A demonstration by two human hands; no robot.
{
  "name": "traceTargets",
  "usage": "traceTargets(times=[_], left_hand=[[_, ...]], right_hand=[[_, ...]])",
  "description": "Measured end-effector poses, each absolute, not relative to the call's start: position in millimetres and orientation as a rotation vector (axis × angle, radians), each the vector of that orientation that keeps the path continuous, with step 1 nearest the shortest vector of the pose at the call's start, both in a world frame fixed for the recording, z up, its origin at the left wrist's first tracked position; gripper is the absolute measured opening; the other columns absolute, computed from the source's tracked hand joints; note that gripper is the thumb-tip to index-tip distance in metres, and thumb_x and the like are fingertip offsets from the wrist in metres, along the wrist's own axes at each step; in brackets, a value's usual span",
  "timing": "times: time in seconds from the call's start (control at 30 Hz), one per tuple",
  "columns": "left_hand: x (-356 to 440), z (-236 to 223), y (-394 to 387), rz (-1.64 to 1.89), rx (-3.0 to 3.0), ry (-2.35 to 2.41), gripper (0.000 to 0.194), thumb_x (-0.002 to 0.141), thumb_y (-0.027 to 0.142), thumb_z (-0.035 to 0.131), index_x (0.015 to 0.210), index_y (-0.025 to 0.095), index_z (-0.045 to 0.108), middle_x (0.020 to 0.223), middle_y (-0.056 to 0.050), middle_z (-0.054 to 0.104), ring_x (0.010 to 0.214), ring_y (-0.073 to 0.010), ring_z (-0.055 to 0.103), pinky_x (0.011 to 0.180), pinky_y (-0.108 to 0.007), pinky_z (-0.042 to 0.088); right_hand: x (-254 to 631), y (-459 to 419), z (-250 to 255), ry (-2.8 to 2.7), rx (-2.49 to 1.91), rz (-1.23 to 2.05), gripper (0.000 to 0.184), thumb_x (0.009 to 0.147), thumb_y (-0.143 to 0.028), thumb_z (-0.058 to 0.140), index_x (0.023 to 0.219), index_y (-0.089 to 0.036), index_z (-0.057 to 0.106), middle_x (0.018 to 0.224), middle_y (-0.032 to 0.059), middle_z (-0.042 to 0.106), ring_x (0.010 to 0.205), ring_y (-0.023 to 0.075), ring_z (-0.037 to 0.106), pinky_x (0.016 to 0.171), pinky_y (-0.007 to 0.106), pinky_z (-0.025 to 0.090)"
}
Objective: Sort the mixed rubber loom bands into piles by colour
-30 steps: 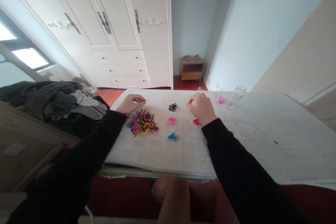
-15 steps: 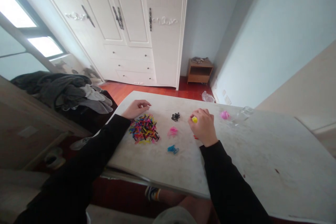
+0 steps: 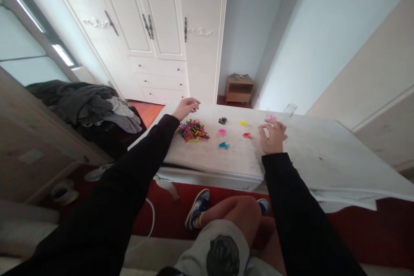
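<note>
My left hand (image 3: 187, 108) hovers at the far edge of a mixed heap of small coloured elastic bands (image 3: 193, 131), its fingers loosely stretched with nothing seen in them. To the right, my right hand (image 3: 273, 135) is held over the table, thumb and forefinger curved with a gap between them. Just beyond it lies a pink bunch (image 3: 271, 117), partly hidden by the fingers. Small single-colour piles sit between my hands: black bands (image 3: 222, 120), pink bands (image 3: 221, 132), blue bands (image 3: 224, 145), a yellow pile (image 3: 243, 123) and red bands (image 3: 247, 136).
A clear container (image 3: 288, 112) stands or lies beyond my right hand; its pose is hard to tell. The pale table (image 3: 239, 159) has its near edge before my knees. Clothes (image 3: 87, 101) are heaped at left. A white wardrobe (image 3: 161, 30) and small wooden cabinet (image 3: 239, 88) stand behind.
My right hand has left the yellow pile and moved right, toward the pink bunch and clear container. The yellow pile now lies uncovered. My view has tipped down, showing my legs.
</note>
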State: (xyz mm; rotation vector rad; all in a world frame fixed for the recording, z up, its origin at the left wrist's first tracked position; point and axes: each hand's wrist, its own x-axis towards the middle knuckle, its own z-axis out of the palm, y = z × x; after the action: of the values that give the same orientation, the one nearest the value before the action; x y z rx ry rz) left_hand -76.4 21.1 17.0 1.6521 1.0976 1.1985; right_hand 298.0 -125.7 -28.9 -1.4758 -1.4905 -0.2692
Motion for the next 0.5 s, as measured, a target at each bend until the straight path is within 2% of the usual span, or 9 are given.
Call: traceTargets(times=[0.2,0.3,0.5], left_hand=[[-103,41,5,0.971,1.755,1.124,0.017,0.062,0.025,0.079,0.075,0.015,0.078,0.07,-0.007,0.074,0.065,-0.0152,0.065,0.06,-0.026,0.046],[-130,54,3,0.696,1.98,1.209,0.016,0.061,0.029,0.081,0.071,0.017,0.08,0.065,-0.007,0.073,0.063,-0.0164,0.063,0.058,-0.027,0.045],[-168,59,3,0.316,2.083,1.255,0.03,0.053,0.039,0.087,0.076,0.02,0.083,0.08,-0.007,0.079,0.075,-0.0209,0.07,0.068,-0.03,0.056]], right_hand=[[309,-109,-41,-1.25,-1.392,-0.055,0.025,0.089,-0.042,0.055,0.079,-0.024,0.07,0.114,0.0121,0.071,0.126,0.0313,0.058,0.12,0.059,0.034],[314,-103,-40,-1.181,-1.37,-0.061,0.031,0.091,-0.042,0.049,0.077,-0.023,0.07,0.108,0.0108,0.069,0.123,0.0303,0.06,0.12,0.058,0.036],[320,-102,-40,-1.126,-1.359,-0.085,0.032,0.092,-0.044,0.049,0.078,-0.023,0.07,0.102,0.007,0.067,0.117,0.0276,0.062,0.12,0.055,0.038]])
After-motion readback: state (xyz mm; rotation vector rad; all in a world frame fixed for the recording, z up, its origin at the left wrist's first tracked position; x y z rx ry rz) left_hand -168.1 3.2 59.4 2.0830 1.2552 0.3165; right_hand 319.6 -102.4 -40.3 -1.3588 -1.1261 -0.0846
